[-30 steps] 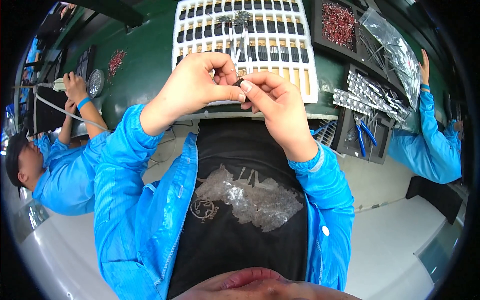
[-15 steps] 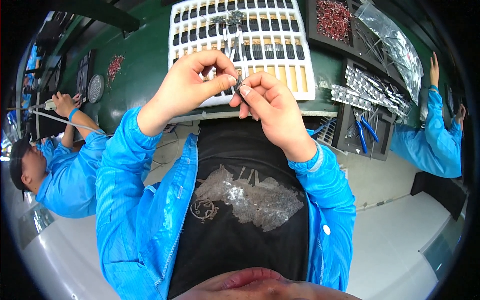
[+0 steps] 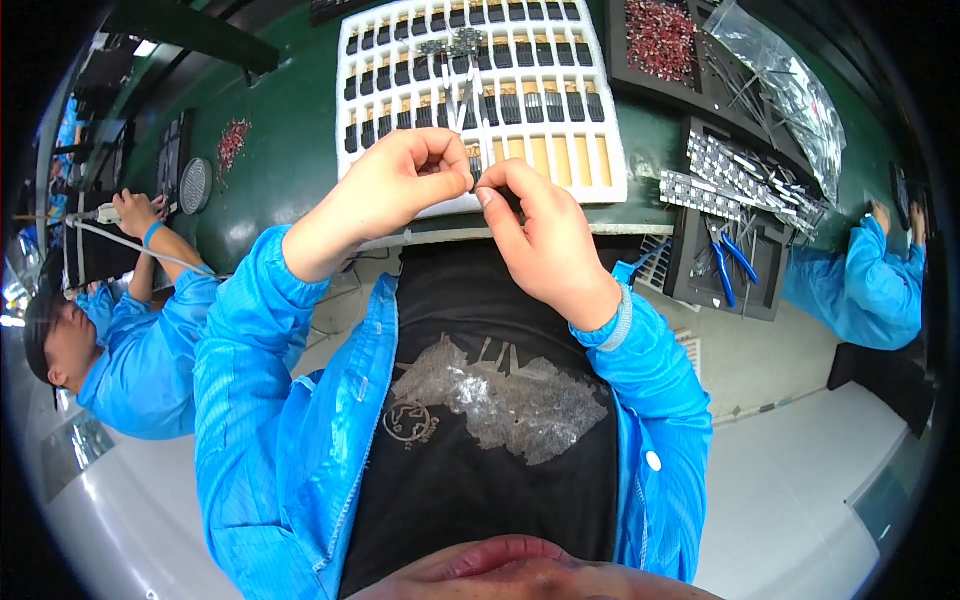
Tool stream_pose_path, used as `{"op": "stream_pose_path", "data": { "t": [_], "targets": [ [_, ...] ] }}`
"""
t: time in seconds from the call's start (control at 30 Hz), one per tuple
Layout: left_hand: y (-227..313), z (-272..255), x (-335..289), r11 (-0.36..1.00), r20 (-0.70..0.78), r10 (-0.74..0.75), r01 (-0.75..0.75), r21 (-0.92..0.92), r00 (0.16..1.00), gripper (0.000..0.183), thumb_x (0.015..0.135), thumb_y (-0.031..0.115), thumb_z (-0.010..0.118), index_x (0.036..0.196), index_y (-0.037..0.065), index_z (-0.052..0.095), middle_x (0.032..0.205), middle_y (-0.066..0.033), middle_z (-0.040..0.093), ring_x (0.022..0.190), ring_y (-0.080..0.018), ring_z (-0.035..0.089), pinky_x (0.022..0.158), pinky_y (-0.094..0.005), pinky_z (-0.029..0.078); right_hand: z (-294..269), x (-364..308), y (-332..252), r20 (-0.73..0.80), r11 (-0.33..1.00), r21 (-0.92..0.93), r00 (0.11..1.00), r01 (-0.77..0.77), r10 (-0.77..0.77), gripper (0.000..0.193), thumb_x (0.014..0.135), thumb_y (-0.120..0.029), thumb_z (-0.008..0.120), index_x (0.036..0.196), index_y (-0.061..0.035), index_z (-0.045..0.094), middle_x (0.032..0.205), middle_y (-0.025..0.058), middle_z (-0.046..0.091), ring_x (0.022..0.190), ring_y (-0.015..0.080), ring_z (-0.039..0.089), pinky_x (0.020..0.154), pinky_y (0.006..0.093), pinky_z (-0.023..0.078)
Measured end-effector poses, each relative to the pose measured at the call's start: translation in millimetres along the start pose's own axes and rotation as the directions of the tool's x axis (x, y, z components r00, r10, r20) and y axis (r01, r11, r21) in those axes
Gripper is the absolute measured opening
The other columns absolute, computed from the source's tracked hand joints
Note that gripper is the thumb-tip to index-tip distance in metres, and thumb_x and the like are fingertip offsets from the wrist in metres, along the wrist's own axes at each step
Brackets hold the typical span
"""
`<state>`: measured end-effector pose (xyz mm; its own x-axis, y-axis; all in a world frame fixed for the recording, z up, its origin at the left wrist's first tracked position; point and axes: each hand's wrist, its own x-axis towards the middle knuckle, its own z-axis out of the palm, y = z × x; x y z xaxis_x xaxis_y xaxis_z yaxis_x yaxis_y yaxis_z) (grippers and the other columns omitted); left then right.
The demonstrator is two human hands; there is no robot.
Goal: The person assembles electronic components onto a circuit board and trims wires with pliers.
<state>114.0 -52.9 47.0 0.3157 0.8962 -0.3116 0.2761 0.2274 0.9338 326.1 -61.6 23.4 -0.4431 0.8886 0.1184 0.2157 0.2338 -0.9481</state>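
Observation:
Both of my hands meet over the near edge of a white foam tray (image 3: 614, 150). My left hand (image 3: 405, 185) is closed, thumb and forefinger pinched at a small dark strip-like part (image 3: 475, 165). My right hand (image 3: 545, 235) is also closed, its thumb and forefinger tips at the same part from the right. The fingers hide most of it, and its exact kind is not clear. Rows of black blocks fill most tray slots; the near-right slots show bare tan bottoms. Small circuit boards (image 3: 466, 42) with pale strips lie on the tray just beyond my hands.
At the right stand a dark tray of small red pieces (image 3: 660, 40), a clear plastic bag (image 3: 785, 80), stacked circuit-board strips (image 3: 735, 175) and blue-handled pliers (image 3: 735, 265). Left are scattered red bits (image 3: 232, 145) and a round metal-looking dish (image 3: 195, 182). Co-workers in blue sit on both sides.
My left hand has come slightly lower. My right hand has shifted a little down and right, its fingers less curled under. The co-worker's raised hand at right has come down.

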Motion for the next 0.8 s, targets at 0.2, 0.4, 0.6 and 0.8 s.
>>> {"op": "stream_pose_path", "data": {
  "t": [0.2,0.4,0.6,0.8],
  "targets": [
    [-3,-24,23,0.999,-0.010,0.037,-0.037,-0.022,0.999,0.016,0.094,0.017,0.069,0.101,0.002,0.070,0.090,-0.0008,0.070,0.085,-0.0081,0.063,0.081,-0.0250,0.051,-4,0,7,-0.060,0.998,0.056,0.998,0.012,-0.009,0.007,0.096,-0.009,0.063,0.101,-0.0034,0.061,0.082,0.0170,0.065,0.072,0.0340,0.066,0.065,0.0393,0.050],
    [-40,-114,106,0.777,-0.416,0.394,-0.056,0.627,0.819,0.024,0.092,0.030,0.071,0.104,0.009,0.075,0.094,-0.0039,0.070,0.089,-0.0170,0.066,0.085,-0.0303,0.052,-9,-6,11,-0.070,0.980,0.185,0.994,-0.068,0.082,0.011,0.100,-0.012,0.063,0.103,-0.0019,0.062,0.080,0.0103,0.064,0.068,0.0131,0.058,0.061,0.0290,0.046],
    [-45,-118,132,0.347,-0.306,0.535,0.126,0.930,0.788,0.032,0.082,0.046,0.075,0.093,0.017,0.080,0.098,-0.0066,0.068,0.104,-0.0281,0.062,0.091,-0.0439,0.046,-15,-11,15,-0.134,0.990,0.133,0.989,-0.042,0.060,0.012,0.100,-0.011,0.062,0.106,-0.0007,0.063,0.084,0.0109,0.067,0.072,0.0136,0.061,0.064,0.0290,0.049],
    [-42,-115,135,0.338,-0.293,0.479,0.134,0.931,0.828,0.031,0.082,0.041,0.078,0.093,0.013,0.079,0.095,-0.0066,0.069,0.093,-0.0248,0.067,0.084,-0.0394,0.051,-17,-14,25,-0.187,0.986,0.166,0.982,0.024,0.007,0.013,0.099,-0.009,0.063,0.107,0.0007,0.063,0.089,0.0112,0.068,0.082,0.0148,0.065,0.074,0.0287,0.051]
  ]
}}
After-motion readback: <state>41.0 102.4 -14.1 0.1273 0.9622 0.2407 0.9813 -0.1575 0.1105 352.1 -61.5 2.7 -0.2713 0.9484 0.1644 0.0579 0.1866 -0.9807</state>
